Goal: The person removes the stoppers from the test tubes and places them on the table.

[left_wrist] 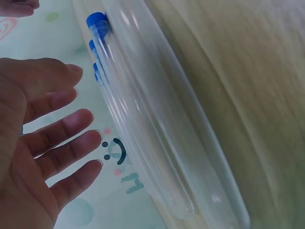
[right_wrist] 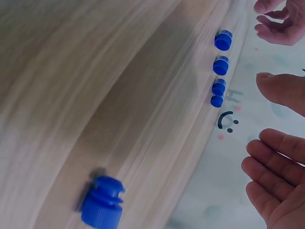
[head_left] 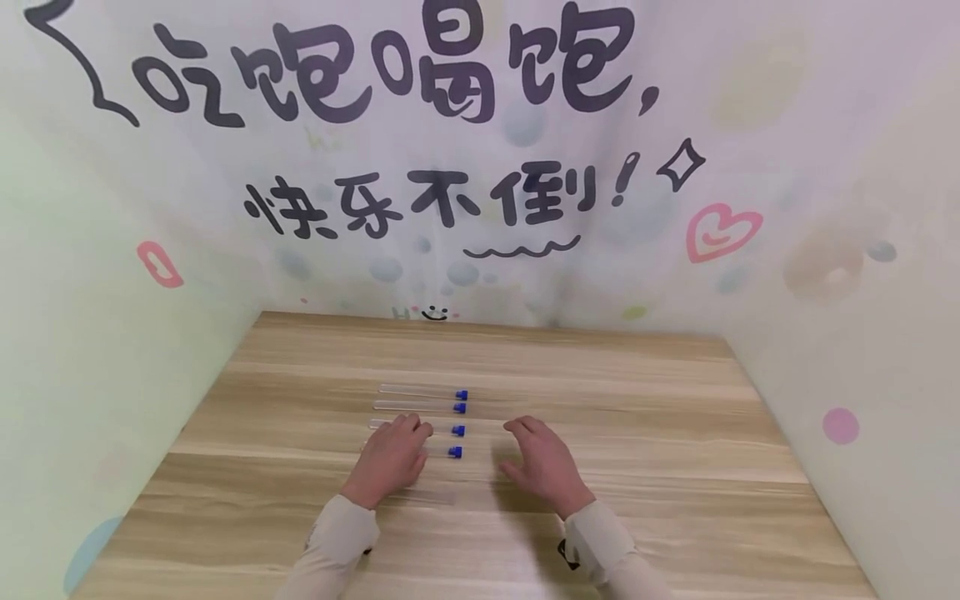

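Several clear test tubes (head_left: 416, 406) with blue caps (head_left: 458, 431) lie side by side on the wooden table. My left hand (head_left: 392, 452) hovers above the nearer ones and hides part of them. Its fingers are loosely bent and apart, holding nothing, as the left wrist view shows. Closest to that camera is another clear tube (left_wrist: 176, 114); no cap shows on its visible part. My right hand (head_left: 546, 467) is held over the table to the right of the caps, its thumb apart from relaxed fingers, holding nothing. In the right wrist view a loose blue cap (right_wrist: 102, 202) lies on the wood.
The wooden table (head_left: 675, 417) meets a white printed wall covering (head_left: 600, 283) at the back, with large dark characters on it. Pale side panels (head_left: 847, 350) stand along the left and right edges.
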`<state>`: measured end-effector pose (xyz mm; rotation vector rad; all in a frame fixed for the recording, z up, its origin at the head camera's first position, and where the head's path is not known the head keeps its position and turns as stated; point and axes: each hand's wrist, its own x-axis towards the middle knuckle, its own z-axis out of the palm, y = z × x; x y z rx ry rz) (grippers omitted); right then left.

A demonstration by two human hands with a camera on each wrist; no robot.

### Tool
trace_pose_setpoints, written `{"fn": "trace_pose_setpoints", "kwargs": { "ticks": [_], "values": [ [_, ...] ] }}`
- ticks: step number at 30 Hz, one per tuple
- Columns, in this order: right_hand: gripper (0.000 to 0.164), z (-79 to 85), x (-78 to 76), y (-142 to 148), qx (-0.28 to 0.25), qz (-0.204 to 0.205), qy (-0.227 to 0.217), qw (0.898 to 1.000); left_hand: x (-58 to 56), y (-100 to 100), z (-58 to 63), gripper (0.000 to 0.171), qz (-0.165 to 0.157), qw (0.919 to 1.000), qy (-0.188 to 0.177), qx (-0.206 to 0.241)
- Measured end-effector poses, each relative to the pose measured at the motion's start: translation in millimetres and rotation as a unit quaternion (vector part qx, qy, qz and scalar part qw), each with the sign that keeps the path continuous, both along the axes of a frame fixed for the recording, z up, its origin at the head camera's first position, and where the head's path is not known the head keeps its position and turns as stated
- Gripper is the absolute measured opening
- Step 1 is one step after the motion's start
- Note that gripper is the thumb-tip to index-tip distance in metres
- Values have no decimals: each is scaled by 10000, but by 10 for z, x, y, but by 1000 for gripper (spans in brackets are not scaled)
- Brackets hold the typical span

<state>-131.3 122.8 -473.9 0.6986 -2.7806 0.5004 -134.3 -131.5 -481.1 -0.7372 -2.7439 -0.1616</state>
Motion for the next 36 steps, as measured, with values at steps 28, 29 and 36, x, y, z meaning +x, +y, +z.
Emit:
{"fn": "trace_pose_setpoints", "kwargs": {
  "ticks": [28, 29, 36],
  "values": [
    [46, -121, -89, -225, 101, 354, -494, 9981, -99, -263, -103, 18, 371, 9948, -941, -149],
    [46, -127, -89, -236, 94, 355, -535, 9979, -101, -263, -105, 18, 379, 9945, -962, -153],
    [45, -144, -84, -284, 103, 322, -583, 9977, -93, -247, -111, 13, 411, 9948, -887, -283]
  ]
}}
